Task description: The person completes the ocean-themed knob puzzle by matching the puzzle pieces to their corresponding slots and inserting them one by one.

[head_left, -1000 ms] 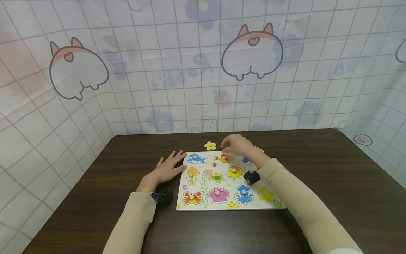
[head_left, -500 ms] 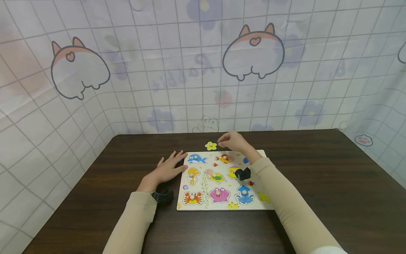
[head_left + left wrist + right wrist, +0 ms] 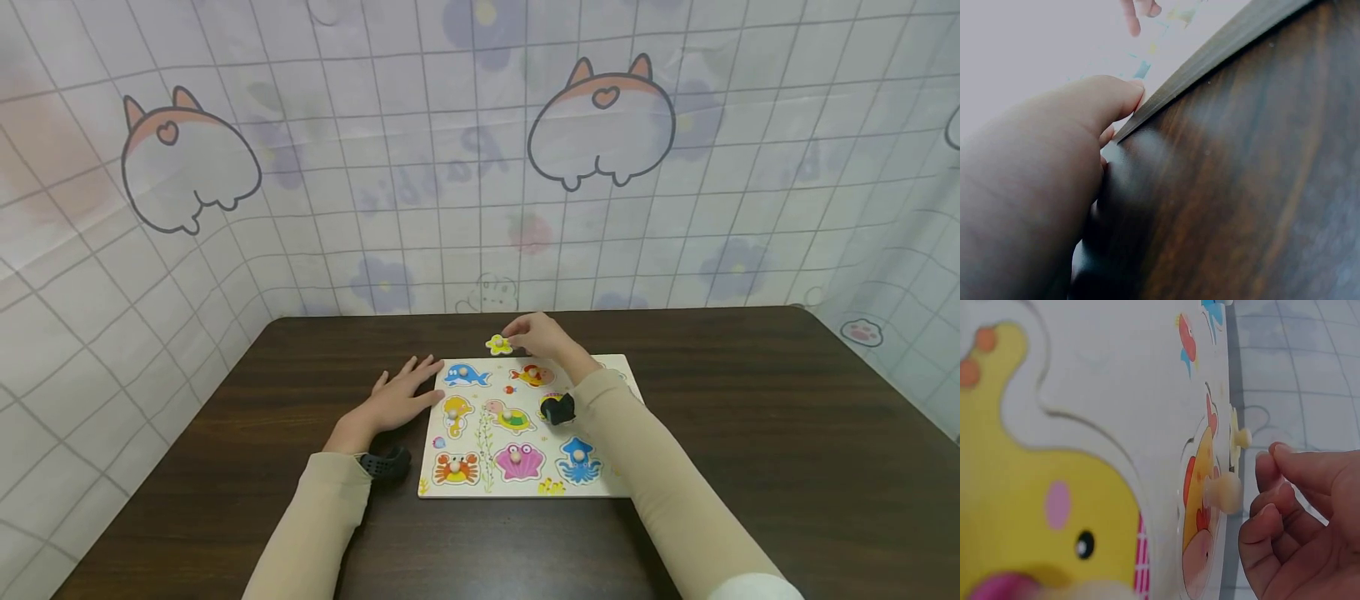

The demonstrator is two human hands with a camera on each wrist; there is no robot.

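Observation:
A yellow star puzzle piece (image 3: 495,345) with a small round knob (image 3: 1244,437) lies on the table just beyond the far edge of the wooden puzzle board (image 3: 550,443). My right hand (image 3: 545,337) reaches over that edge, fingertips beside the star. In the right wrist view, its thumb and index finger are close together, with a small gap before the knob and nothing between them. My left hand (image 3: 395,400) lies with fingers spread at the board's left side. Its thumb (image 3: 1124,100) touches the board's edge in the left wrist view.
Sea-animal pieces with knobs sit in the board, among them a blue whale (image 3: 465,375), a crab (image 3: 455,468), a pink shell (image 3: 517,461) and a blue squid (image 3: 578,461). The right forearm covers the board's right part. A printed curtain (image 3: 420,208) hangs behind the dark table (image 3: 750,400).
My right hand has moved left along the board's far edge to the star piece, its forearm swinging left across the board. The left hand has stayed in place.

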